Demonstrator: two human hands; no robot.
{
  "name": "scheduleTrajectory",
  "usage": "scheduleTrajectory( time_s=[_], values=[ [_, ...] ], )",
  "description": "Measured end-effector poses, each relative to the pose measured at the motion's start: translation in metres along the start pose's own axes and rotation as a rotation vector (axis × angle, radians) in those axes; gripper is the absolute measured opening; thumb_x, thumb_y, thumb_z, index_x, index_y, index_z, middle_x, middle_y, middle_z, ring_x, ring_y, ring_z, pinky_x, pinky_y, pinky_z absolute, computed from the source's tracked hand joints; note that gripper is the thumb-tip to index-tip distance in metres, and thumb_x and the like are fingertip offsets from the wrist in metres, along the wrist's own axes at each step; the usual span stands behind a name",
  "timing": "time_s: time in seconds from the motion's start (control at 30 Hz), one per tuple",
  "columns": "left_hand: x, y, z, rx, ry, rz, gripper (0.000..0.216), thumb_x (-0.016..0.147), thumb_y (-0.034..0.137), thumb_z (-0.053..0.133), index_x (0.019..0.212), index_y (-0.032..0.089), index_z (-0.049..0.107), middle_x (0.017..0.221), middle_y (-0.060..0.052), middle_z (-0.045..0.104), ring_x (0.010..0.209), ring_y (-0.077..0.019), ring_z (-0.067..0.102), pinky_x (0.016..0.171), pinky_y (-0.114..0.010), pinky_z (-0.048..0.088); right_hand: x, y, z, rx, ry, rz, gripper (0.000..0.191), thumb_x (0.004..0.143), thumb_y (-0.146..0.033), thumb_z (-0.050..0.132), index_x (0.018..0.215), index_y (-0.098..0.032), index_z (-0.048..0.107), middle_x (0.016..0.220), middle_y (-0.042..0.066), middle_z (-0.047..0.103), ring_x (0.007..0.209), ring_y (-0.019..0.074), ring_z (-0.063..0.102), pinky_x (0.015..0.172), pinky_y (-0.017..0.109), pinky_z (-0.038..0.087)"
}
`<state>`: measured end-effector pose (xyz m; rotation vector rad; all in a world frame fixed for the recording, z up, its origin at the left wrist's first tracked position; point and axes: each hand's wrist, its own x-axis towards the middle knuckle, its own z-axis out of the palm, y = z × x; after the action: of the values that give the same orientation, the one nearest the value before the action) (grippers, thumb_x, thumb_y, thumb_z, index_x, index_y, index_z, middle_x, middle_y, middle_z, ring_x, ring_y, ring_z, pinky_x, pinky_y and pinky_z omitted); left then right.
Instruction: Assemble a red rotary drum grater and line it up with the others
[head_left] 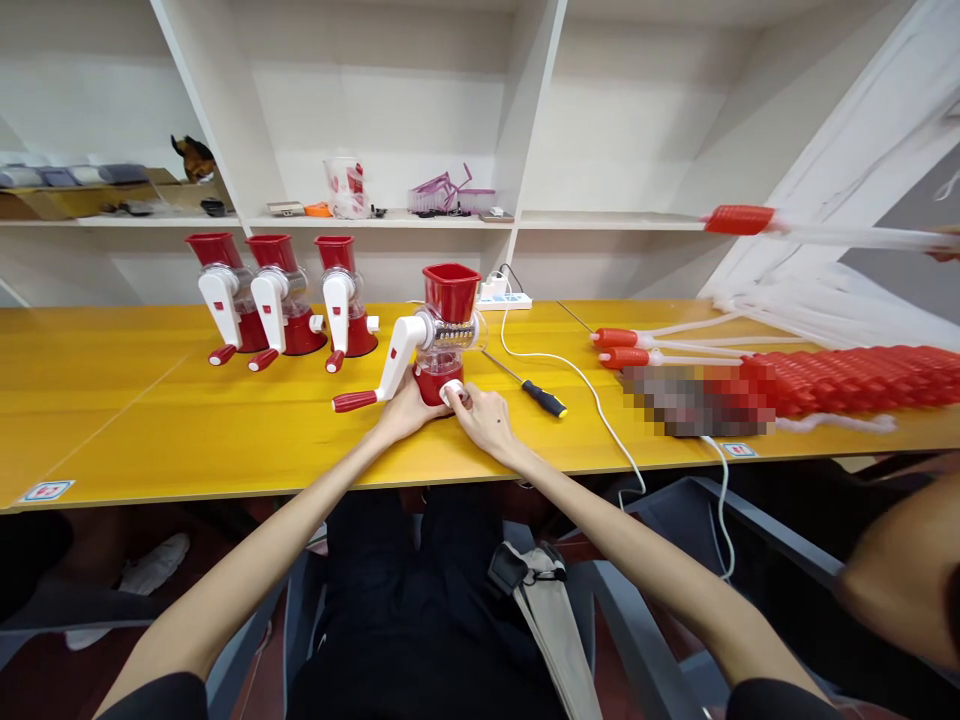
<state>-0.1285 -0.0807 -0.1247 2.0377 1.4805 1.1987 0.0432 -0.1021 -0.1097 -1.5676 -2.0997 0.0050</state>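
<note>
A red and white rotary grater stands upright on the yellow table, its crank handle swung out to the left. My left hand is wrapped against the left side of its red base, with the fingertips partly hidden behind it. With thumb and fingers, my right hand grips the white knob on the front of the base. Just right of the grater lies a screwdriver with a black and yellow handle.
Three similar graters stand at the back left. A white cable runs from a power strip over the table edge. Red-ended tubes are heaped on the right, where another person's hand holds one raised.
</note>
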Motion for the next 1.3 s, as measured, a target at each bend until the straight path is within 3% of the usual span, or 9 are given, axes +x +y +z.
scheduleTrajectory(
  time_s=[1.3],
  values=[
    [-0.0045, 0.0067, -0.0025, -0.013, -0.002, -0.039, 0.08, 0.062, 0.05, 0.087, 0.127, 0.02, 0.051, 0.137, -0.015, 0.055, 0.126, -0.034, 0.056, 0.109, -0.048, 0.045, 0.005, 0.0048, 0.0047, 0.19, -0.018, 0.014, 0.05, 0.102, -0.049, 0.04, 0.072, -0.018, 0.065, 0.069, 0.007, 0.07, 0.066, 0.0185, 0.065, 0.061, 0.026, 0.032]
  ],
)
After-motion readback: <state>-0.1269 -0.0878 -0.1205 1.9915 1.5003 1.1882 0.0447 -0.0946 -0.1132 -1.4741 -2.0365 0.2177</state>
